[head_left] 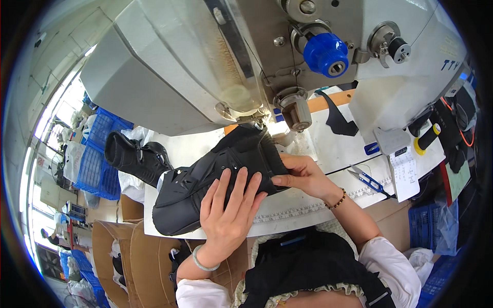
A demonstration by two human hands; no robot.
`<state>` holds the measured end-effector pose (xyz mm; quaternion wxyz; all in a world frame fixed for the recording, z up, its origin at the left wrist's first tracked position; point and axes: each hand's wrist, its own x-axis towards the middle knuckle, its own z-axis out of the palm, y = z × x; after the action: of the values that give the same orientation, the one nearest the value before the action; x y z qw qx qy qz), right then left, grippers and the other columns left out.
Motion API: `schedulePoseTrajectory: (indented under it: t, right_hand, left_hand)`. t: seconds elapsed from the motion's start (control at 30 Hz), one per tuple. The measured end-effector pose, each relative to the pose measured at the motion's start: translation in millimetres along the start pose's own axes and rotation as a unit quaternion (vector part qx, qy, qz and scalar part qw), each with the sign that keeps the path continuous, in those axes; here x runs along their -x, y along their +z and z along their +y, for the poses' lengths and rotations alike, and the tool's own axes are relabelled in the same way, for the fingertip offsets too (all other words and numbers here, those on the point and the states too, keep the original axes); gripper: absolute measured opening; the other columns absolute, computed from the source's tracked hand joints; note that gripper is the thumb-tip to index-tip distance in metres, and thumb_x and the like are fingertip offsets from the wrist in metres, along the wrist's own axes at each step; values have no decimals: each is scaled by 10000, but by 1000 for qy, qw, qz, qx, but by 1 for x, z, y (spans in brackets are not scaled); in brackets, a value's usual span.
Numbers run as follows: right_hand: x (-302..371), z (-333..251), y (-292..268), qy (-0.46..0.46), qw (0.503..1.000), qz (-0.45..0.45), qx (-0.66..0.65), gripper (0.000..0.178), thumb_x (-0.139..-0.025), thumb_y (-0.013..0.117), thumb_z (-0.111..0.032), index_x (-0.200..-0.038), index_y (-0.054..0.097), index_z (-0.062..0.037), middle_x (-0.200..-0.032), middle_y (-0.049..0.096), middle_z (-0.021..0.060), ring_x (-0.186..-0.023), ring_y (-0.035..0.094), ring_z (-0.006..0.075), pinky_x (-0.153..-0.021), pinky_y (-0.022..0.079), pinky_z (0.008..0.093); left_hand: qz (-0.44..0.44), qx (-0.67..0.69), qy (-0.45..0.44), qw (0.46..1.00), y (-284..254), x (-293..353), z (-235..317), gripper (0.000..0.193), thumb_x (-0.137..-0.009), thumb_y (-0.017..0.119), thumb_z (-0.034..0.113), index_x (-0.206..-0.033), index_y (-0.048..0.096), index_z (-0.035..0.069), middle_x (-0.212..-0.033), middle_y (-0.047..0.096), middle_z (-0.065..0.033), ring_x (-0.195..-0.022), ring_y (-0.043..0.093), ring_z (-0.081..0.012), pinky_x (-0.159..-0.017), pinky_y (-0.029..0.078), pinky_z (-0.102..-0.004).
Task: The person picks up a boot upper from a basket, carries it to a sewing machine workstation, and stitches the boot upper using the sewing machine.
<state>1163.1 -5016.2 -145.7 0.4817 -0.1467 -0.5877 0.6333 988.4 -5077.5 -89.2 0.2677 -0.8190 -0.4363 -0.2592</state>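
A black boot (179, 200) lies on its side on the white table, its toe pointing to the lower left and its upper edge under the head of a sewing machine (169, 66). My left hand (228, 213) rests flat on the boot's side with fingers spread. The boot's open top edge is pinched between thumb and fingers of my right hand (308, 177), close to the needle area. The needle tip itself is hard to make out in the lamp's glare. Behind the toe, another black boot (146, 161) stands tilted at the table's left side.
Blue-handled scissors (368, 180), a notepad (404, 177) and a yellow-and-black thread spool (427, 138) are on the right. A cut black piece (337, 118) lies behind the machine's presser area. Blue crates (97, 172) and cardboard boxes (146, 256) stand at left.
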Motion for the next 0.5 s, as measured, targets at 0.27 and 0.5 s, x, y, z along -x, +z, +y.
schedulePoseTrajectory:
  t: [0.27, 0.5]
  right_hand:
    - [-3, -4, 10, 87, 993, 77, -37, 315, -831, 577, -73, -1128, 520, 13, -977, 577, 13, -863, 509, 49, -727, 440, 199]
    - [5, 0, 13, 62, 993, 96, -13, 195, -842, 575, -114, -988, 571, 14, -845, 573, -20, -774, 485, 29, -644, 416, 190]
  left_hand:
    - [-13, 2, 4, 1000, -2, 0, 1, 389, -679, 703, 191, -1049, 616, 108, -1098, 570, -60, -1014, 531, -244, -863, 394, -353]
    - [2, 1, 13, 1000, 1, -2, 2, 373, -695, 689, 184, -1046, 612, 82, -1094, 578, -62, -1023, 532, -231, -857, 391, -331]
